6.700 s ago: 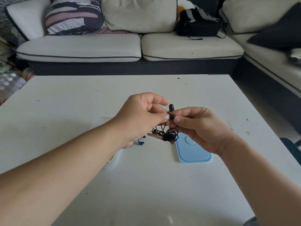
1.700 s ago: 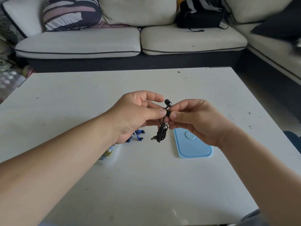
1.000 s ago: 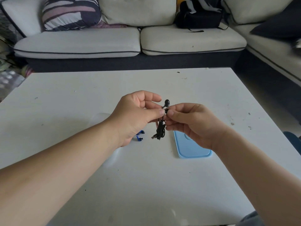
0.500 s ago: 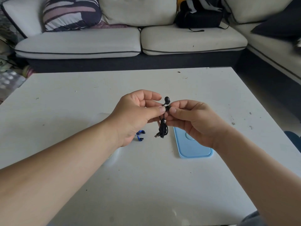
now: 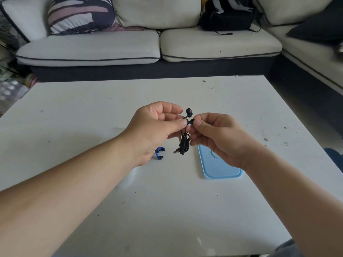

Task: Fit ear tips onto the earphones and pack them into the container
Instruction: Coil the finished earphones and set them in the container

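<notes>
Earphones (image 5: 184, 143), black, cord bundled, held above table (image 5: 167, 210) centre. Grip, left hand (image 5: 156, 127): thumb and forefinger pinch the cord under the upper bud. Grip, right hand (image 5: 219, 138): pinches the second bud. Step judged: seating that bud's ear tip. Next move needs a firm, square push, then packing; blue lid (image 5: 222, 171) lies toward the right edge.

No legible text, labels, brands, numbers or signs, blue lid (image 5: 222, 169) plain on its visible part, earphones (image 5: 189, 112) too small to read
</notes>
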